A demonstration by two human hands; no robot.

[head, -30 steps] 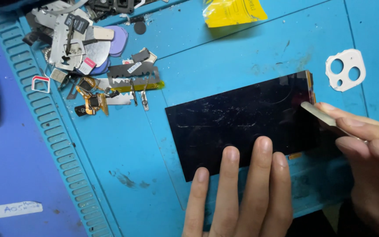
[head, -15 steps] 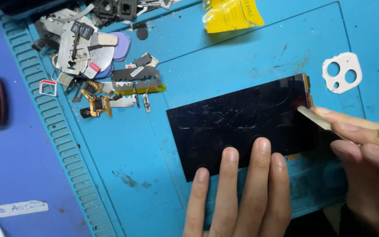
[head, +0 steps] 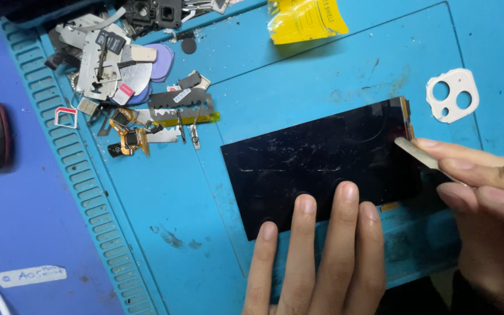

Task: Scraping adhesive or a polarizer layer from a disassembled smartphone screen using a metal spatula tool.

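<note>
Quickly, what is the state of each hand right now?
Left hand: open, four fingers flat on the black rectangular glass screen panel.
Right hand: closed, pinching a thin flat pale pry tool at the panel's right edge.

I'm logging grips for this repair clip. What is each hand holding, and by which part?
The right hand pinches a thin flat pry tool by its rear end, tip at the black screen panel. The left hand grips nothing; its fingertips press the panel's near edge.
</note>
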